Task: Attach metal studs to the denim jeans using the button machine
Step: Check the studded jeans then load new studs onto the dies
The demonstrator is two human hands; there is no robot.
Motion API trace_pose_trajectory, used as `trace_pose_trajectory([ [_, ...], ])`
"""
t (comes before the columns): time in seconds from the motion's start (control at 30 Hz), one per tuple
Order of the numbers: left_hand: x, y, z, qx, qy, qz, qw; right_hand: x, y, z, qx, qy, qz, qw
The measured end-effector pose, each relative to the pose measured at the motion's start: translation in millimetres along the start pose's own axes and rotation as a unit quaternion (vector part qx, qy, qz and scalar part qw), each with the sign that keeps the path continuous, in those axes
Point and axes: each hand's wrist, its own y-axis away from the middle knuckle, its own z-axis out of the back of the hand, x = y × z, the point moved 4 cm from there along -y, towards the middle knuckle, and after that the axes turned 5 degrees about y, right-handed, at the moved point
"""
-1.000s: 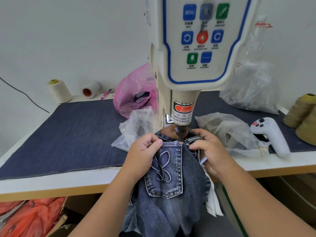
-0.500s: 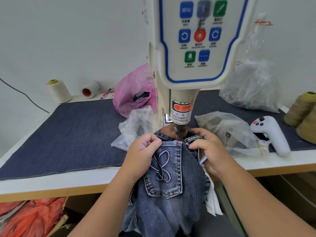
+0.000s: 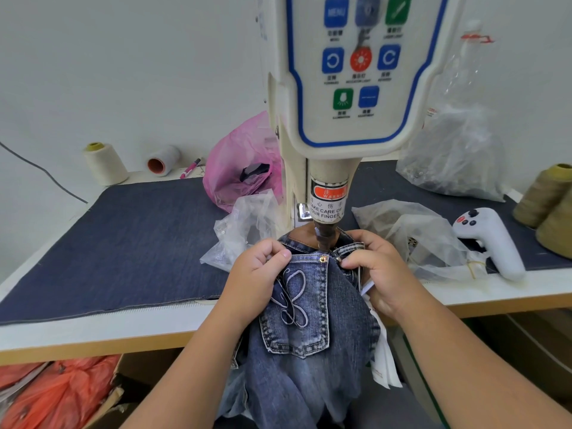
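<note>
While both hands (image 3: 312, 274) grip jeans (image 3: 309, 335), stud (image 3: 324, 259) (pocket corner) shows.

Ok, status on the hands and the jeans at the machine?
Both hands gripping jeans. Stud visible at pocket corner. Punch just above; fingers close.

A plain pale wall (image 3: 130, 72) runs behind the table (image 3: 93, 332), evenly lit, with a thin dark cable (image 3: 43, 171) slanting down it toward the table's far left corner. The tabletop is white with a wood-coloured front edge, and a dark denim mat (image 3: 133, 243) covers most of it. Under the front left edge sits something wrapped in orange plastic (image 3: 55, 394).
</note>
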Motion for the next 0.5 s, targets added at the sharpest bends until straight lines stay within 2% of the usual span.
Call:
trace_pose_trajectory([
  [0.5,0.0,-0.3,0.3,0.002,-0.001,-0.003,1.0,0.0,0.6,-0.1,0.001,-0.015,-0.016,1.0],
])
